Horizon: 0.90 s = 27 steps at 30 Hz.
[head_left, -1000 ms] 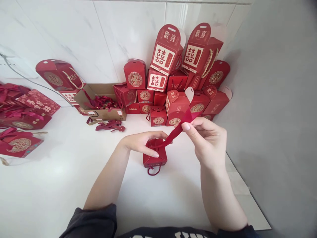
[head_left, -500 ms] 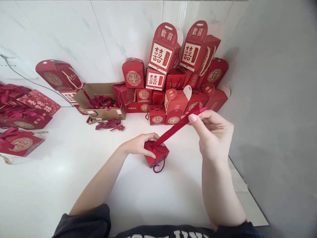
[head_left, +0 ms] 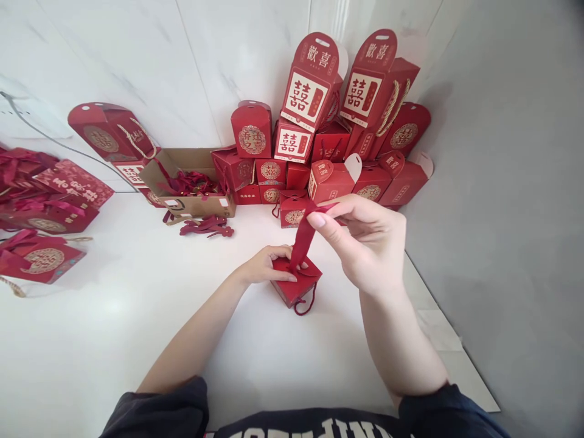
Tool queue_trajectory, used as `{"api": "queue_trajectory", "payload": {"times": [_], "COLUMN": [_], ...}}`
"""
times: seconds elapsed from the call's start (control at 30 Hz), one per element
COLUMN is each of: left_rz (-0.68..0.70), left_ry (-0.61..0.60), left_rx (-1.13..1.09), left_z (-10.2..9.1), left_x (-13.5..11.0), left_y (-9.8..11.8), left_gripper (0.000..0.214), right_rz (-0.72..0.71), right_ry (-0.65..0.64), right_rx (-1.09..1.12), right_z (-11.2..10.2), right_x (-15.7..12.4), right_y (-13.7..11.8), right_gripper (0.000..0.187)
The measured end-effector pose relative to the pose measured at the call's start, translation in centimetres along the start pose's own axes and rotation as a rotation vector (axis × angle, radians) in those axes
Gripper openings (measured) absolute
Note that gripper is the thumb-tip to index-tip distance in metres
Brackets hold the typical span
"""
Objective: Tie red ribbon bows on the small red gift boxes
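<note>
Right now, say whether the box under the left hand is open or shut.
Shut: the flaps on the box lie folded down; the left hand covers part.

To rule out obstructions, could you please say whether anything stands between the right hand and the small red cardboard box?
Only the red fabric ribbon, pinched by the right hand, spans the gap; the left hand covers part of the box.

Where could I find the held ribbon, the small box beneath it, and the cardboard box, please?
Held ribbon point(head_left: 301, 242): head view, middle of its raised length.
Small box point(head_left: 301, 286): head view, its top face.
Cardboard box point(head_left: 199, 207): head view, its front wall.
</note>
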<state>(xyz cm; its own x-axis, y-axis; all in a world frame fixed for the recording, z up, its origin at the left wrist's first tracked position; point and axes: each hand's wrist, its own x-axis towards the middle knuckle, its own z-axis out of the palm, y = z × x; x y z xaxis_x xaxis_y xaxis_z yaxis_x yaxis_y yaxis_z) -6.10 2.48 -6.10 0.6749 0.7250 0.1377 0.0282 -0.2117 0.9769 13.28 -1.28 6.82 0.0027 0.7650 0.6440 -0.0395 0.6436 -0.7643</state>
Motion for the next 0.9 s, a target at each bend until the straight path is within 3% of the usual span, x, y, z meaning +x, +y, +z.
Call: {"api": "queue_trajectory", "payload": {"times": [0.27, 0.63, 0.8, 0.9], "left_rz": [0.086, 0.071, 0.070, 0.071], "left_ry": [-0.009, 0.025, 0.007, -0.006], "left_rx": [0.008, 0.037, 0.106, 0.183], "left_z": [-0.4, 0.2, 0.2, 0.0], "left_x": [0.2, 0.5, 0.7, 0.8], "left_y": [-1.4, -0.8, -0.6, -0.8], "left_gripper": [0.020, 0.019, 0.019, 0.015], "right_rz": [0.013, 0.130, 0.237, 0.354], "right_ry": [-0.083, -0.102, -0.065, -0.214], "right_rx": [0.017, 0.086, 0.155, -0.023], "right_z": [0.5, -0.8, -1.6, -2.9], "right_x": [1.3, 1.2, 2.3, 1.2], "right_y": [-0.4, -0.3, 4.5, 7.9], "right_gripper": [0.012, 0.021, 0.026, 0.035]}}
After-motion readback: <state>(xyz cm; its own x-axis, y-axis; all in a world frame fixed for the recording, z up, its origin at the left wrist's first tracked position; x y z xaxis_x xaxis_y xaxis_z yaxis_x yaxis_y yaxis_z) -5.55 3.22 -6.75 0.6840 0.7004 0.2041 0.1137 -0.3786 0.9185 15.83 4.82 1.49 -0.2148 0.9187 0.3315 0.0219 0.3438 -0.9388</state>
